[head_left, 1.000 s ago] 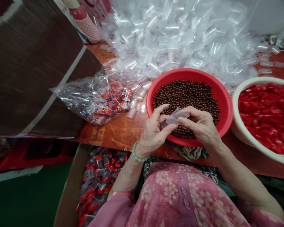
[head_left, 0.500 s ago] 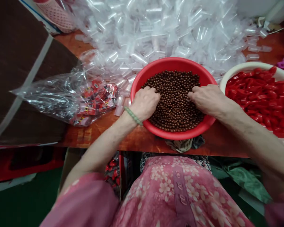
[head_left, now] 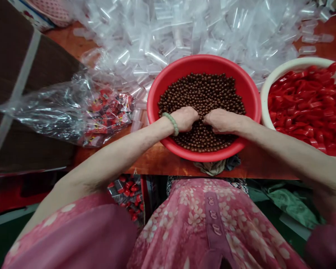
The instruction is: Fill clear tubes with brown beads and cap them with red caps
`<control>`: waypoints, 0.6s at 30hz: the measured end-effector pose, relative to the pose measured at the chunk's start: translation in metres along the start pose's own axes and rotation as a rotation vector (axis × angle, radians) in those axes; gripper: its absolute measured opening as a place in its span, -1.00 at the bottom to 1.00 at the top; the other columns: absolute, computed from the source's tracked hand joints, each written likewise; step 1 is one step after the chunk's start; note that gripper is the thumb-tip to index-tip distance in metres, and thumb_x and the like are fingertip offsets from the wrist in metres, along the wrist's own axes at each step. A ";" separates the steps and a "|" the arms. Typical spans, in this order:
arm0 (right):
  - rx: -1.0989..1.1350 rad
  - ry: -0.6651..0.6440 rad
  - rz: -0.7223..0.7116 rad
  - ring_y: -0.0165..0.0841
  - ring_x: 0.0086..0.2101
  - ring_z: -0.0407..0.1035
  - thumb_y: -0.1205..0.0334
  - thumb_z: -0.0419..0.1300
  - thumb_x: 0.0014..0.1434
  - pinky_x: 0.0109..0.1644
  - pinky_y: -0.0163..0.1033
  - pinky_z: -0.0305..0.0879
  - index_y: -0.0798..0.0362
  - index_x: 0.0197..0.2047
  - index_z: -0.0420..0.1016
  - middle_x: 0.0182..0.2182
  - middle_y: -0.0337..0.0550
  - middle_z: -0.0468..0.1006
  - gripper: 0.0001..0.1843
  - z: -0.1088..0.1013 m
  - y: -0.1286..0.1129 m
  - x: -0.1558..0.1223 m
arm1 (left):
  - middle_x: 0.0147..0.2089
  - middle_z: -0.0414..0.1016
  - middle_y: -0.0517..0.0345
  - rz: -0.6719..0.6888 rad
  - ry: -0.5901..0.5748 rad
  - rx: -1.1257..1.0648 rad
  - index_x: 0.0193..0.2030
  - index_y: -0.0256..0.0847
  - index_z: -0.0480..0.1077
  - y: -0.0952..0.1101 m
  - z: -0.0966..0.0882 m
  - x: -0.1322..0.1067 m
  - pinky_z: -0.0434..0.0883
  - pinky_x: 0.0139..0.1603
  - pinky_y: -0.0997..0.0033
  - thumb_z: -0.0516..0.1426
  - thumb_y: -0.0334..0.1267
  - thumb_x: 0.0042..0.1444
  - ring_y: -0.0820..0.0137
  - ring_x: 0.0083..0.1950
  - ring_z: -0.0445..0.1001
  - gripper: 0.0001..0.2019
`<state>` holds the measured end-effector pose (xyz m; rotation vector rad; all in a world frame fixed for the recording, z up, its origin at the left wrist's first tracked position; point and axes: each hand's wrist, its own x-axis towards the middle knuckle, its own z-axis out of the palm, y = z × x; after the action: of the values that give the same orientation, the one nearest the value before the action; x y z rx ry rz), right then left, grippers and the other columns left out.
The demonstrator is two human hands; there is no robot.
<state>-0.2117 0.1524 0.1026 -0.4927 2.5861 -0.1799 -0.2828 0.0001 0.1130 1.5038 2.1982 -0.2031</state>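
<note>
A: Loc. of brown beads (head_left: 204, 86)?
B: In red bowl (head_left: 204, 62) on desk (head_left: 140, 162), beside white bowl (head_left: 264, 102) w/ red plastic pcs. (head_left: 305, 108).
A: Hand pos.?
B: L hand (head_left: 186, 118) and R hand (head_left: 224, 120) inside bowl, near each other, fingers down at beads.
A: Grip state, L/R?
B: Fingers curled; tips hidden, so can't tell if apart or clamped.

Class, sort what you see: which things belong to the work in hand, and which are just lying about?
Work in hand:
brown balls, with the left hand and right hand in among them
red bowl holding them
probably the clear tubes and red pieces nearby

Probably just lying about:
crumpled cloth by the bowl's near edge
green fabric at lower right
</note>
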 end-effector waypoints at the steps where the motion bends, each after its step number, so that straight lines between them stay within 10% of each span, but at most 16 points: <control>1: 0.032 -0.017 -0.020 -0.21 -0.25 0.50 0.46 0.15 0.12 -0.16 -0.19 0.27 0.14 -0.14 0.68 -0.26 0.02 0.68 -0.68 -0.002 0.005 -0.002 | -0.16 0.66 -0.05 0.030 -0.004 -0.062 -0.02 -0.35 0.63 -0.005 0.000 0.002 0.40 -0.10 0.39 0.10 -0.57 0.04 0.26 -0.10 0.58 -0.60; 11: 1.104 0.147 -0.023 -0.36 -0.27 0.50 -0.02 0.40 0.00 -0.11 -0.24 0.40 0.02 -0.16 0.62 -0.27 -0.24 0.67 -0.62 -0.015 0.025 -0.048 | -0.30 0.60 0.20 0.196 0.106 -1.281 -0.26 -0.31 0.51 -0.033 -0.005 -0.013 0.42 -0.13 0.44 0.35 -0.31 -0.11 0.47 -0.26 0.50 -0.75; 18: 1.280 0.293 -0.001 -0.37 -0.33 0.51 0.04 0.46 -0.03 -0.16 -0.20 0.48 0.03 -0.21 0.62 -0.33 -0.24 0.65 -0.65 -0.008 0.018 -0.050 | -0.25 0.61 0.17 0.125 0.292 -1.562 -0.22 -0.31 0.54 -0.018 -0.010 -0.034 0.46 -0.03 0.36 0.41 -0.36 -0.12 0.47 -0.23 0.53 -0.71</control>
<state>-0.1806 0.1879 0.1282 0.0377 2.1140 -1.8186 -0.2921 -0.0318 0.1344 0.6781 1.5137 1.4715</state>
